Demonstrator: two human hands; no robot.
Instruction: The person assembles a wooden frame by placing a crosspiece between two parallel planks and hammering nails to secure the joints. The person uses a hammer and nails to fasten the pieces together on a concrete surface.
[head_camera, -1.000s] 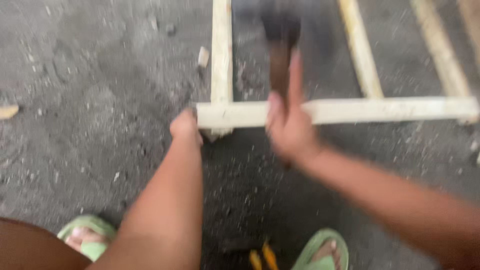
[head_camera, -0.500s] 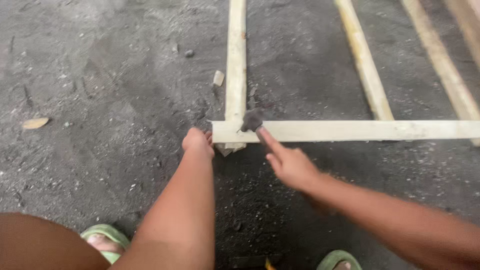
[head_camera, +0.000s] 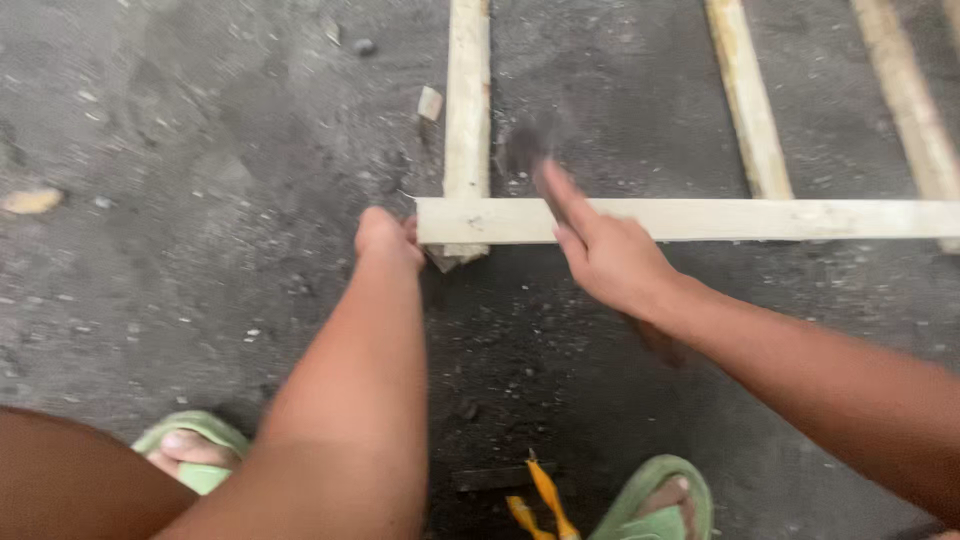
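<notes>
Hammer, dark-headed and blurred by motion, is gripped by the right hand; its head hangs just above the floor right of the upright pale wooden slat and just beyond the far edge of the long pale wooden crosspiece, while the dark handle runs back under the palm and shows again below the wrist. The right hand is closed round that handle with the forefinger stretched along it, lying over the crosspiece near its left end. The left hand is clenched at the very left end of the crosspiece, its knuckles touching the wood where the slat and crosspiece cross; what the fingers pinch there cannot be told. Both pieces lie flat on rough dark grey concrete floor. Two more pale slats lie farther right, running away from the crosspiece, with bare strips of floor between them. Left of the joint the floor lies open but for grit, a small wood offcut near the slat and a yellowish scrap well off to the left edge. Near the bottom edge sit two green sandals and a yellow-handled tool between them.
</notes>
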